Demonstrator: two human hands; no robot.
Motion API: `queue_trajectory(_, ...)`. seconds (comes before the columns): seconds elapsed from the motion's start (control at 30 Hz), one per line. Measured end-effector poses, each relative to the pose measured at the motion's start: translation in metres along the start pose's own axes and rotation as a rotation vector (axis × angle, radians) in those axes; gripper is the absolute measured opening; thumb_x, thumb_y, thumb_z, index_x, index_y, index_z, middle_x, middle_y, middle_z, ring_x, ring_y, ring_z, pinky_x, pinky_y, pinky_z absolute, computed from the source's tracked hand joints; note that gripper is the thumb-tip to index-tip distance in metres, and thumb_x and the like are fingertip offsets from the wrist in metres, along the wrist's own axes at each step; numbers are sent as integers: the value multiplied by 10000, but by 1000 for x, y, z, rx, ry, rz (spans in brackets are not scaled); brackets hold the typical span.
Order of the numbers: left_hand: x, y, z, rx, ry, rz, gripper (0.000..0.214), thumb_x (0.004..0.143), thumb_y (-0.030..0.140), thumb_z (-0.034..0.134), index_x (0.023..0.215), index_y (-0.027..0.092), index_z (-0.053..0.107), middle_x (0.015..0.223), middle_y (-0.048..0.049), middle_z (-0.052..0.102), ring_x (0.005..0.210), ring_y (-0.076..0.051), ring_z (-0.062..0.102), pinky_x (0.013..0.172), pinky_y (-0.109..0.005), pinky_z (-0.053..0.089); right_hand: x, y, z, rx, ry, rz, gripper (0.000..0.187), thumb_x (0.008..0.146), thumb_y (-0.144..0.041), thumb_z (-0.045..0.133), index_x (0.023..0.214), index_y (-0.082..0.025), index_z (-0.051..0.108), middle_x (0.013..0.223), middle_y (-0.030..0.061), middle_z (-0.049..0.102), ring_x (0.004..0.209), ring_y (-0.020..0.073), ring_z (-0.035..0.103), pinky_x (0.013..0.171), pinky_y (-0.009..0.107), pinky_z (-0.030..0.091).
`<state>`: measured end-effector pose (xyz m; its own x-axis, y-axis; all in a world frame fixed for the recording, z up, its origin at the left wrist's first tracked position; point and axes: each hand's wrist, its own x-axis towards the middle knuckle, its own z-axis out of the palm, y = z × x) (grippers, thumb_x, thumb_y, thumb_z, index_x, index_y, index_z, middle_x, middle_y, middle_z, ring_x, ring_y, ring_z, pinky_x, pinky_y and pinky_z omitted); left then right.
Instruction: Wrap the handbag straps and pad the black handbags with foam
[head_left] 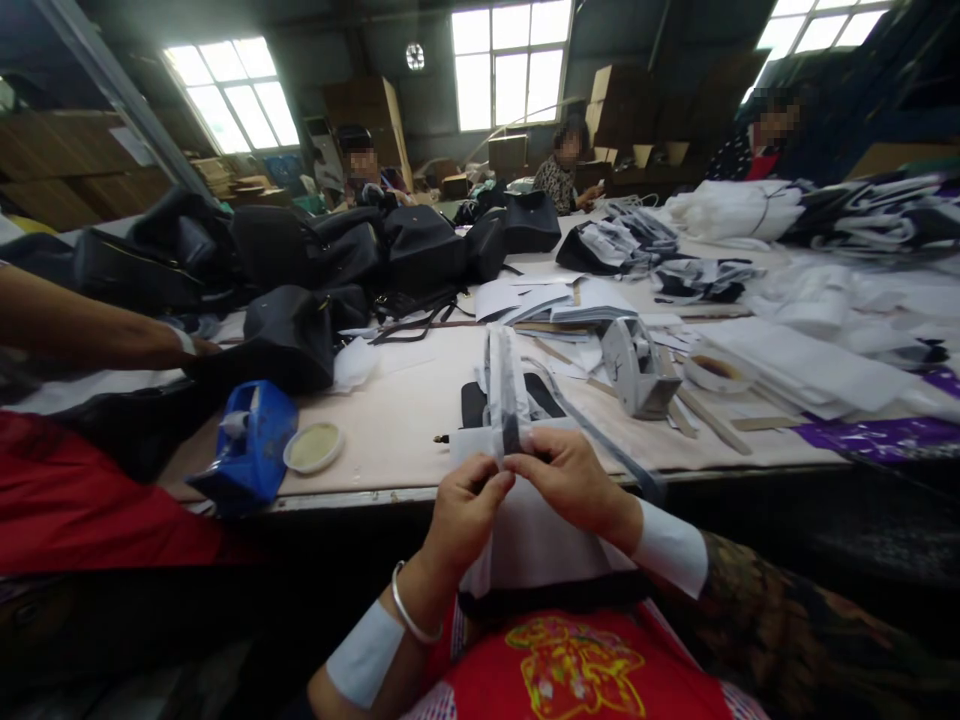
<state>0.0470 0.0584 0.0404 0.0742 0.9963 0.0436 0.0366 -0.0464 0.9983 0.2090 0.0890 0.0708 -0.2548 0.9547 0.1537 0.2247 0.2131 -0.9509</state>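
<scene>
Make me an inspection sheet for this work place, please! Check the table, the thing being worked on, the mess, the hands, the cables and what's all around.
Surface: table, pale top, crowded.
Job's things: white piece, hanging over the near edge.
Clutter: black bags piled at left; papers, blue dispenser, dish and grey dispenser lie about.
Hands: left hand and right hand pinch the white piece, close together.
Cables: nothing seen.
Surroundings: another person's arm reaches in at left; people beyond the table; windows and boxes behind.
</scene>
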Motion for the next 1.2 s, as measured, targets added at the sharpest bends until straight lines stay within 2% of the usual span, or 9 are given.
queue_trajectory(0.1,3,1,-4,-150,-88,-151,317,871,510,640,821,199,677,565,63,377,503,-103,303,494,-245,282,-7,10,0,-359,-47,-270,226,913,-266,580,699,-198,613,690,21,586,652,165,504,632,307,389)
queue_trajectory(0.23,4,7,6,95,58,51,160,860,328,681,771,197,696,728,0,594,698,-153,519,685,-271,424,-15,23,7,-737,-1,-409,234,928,-170,459,740,-176,598,724,84,602,648,199,521,608,337,396)
queue_trajectory(0.33,4,10,12,182,106,175,187,872,239,651,691,207,686,708,3,566,715,-160,531,694,-267,427,-19,24,6,-795,-6,-397,248,929,-133,414,777,-158,609,737,103,603,656,205,523,619,348,414)
queue_trajectory(0.43,3,9,9,209,93,263,212,889,205,631,689,206,701,678,6,519,691,-154,526,653,-257,418,-17,17,-6,-544,-132,-318,148,917,-218,524,814,-166,616,770,69,602,686,184,517,644,328,435)
queue_trajectory(0.57,1,0,3,231,68,437,183,919,177,607,782,189,727,699,7,513,666,-127,523,626,-234,427,-8,9,-20,126,-278,106,383,876,-536,626,770,-169,604,593,-44,427,497,86,317,455,232,274)
queue_trajectory(0.73,-5,-10,4,267,3,531,170,933,143,577,935,183,743,780,-21,575,692,-120,550,663,-235,456,-3,5,-12,489,-181,414,433,730,-532,783,673,-159,570,489,-84,367,424,44,223,418,219,136)
queue_trajectory(0.87,-4,-10,-5,118,-57,301,141,878,254,679,787,155,719,701,-5,525,669,-121,501,634,-241,414,-7,3,-3,244,-147,175,289,829,-388,717,680,-158,622,571,-26,516,519,94,428,501,232,324)
queue_trajectory(1.03,3,-8,-10,-540,-177,-256,366,781,472,772,752,150,602,523,99,317,455,-44,231,444,-193,191,-14,19,3,-418,-128,-408,214,952,-199,536,786,-151,663,749,55,624,694,163,544,649,292,413)
queue_trajectory(1.2,5,-14,2,-577,-9,-306,376,742,448,805,723,166,557,511,110,307,446,-46,237,436,-197,172,-17,33,5,-815,-100,-674,292,977,-121,430,800,-128,662,736,83,609,672,176,527,618,305,382)
